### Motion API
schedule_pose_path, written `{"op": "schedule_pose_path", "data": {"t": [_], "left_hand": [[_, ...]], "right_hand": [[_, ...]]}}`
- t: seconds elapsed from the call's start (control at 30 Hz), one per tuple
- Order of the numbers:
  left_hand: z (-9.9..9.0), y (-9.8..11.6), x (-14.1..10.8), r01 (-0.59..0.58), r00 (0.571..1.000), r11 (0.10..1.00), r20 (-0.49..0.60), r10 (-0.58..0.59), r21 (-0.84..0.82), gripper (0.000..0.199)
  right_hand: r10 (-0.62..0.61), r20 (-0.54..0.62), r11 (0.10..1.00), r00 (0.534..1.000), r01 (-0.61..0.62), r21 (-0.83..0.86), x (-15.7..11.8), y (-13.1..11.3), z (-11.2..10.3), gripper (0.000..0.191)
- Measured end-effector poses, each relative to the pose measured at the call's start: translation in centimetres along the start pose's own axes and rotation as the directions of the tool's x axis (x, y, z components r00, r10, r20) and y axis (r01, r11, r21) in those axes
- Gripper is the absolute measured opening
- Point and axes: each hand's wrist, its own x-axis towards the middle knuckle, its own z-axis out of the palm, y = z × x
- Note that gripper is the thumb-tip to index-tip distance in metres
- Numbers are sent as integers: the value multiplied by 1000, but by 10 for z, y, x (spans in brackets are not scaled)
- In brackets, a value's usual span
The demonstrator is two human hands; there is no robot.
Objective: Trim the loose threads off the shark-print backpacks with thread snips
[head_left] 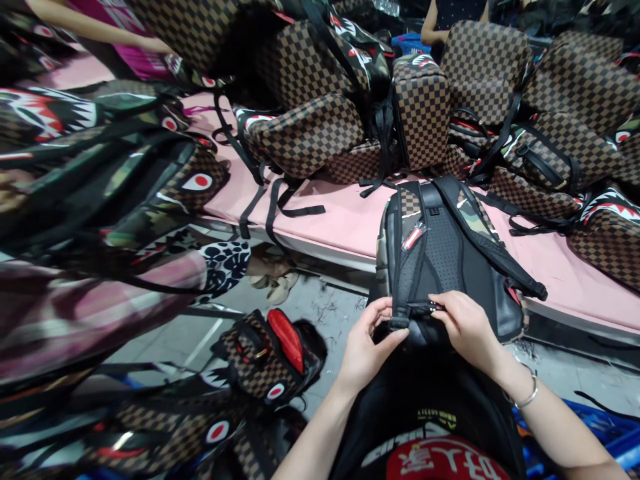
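A black garment (425, 383) with a red patch (445, 460) is nearest. Just beyond, a backpack (443, 257) lies straps up across the edge of a pink table (340, 217). The left hand (367, 337) pinches the lower end of its shoulder strap (403, 283); the right hand (465, 327) — thumb and fingers pressed together — grips a thin black strip (419, 307). Checkered bags (313, 133) crowd behind.

The clothing (430, 390) is black with a red print (445, 461), the bracelet (534, 395) silver.
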Motion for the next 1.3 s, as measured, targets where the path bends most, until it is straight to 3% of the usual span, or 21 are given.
{"op": "schedule_pose_path", "data": {"t": [0.23, 0.43, 0.73, 0.97, 1.3], "left_hand": [[1, -2, 0, -31, 999, 999, -8, 31, 24, 44], [3, -4, -1, -42, 999, 996, 17, 40, 81, 45], [-1, -6, 0, -33, 999, 999, 19, 32, 31, 47], [2, -4, -2, -36, 999, 997, 9, 35, 66, 46], [1, -9, 0, -11, 1000, 1000, 14, 10, 26, 45]], "right_hand": [[-44, 151, 983, 988, 69, -171, -5, 0, -12, 19], [-44, 205, 976, 978, 86, -198, -2, -6, -13, 22], [-61, 83, 993, 995, 69, -94, -5, 1, -8, 19], [-86, 149, 987, 985, 104, -119, 0, 0, -2, 20], [-86, 108, 995, 990, 90, -37, -2, 2, 0, 18]]}}
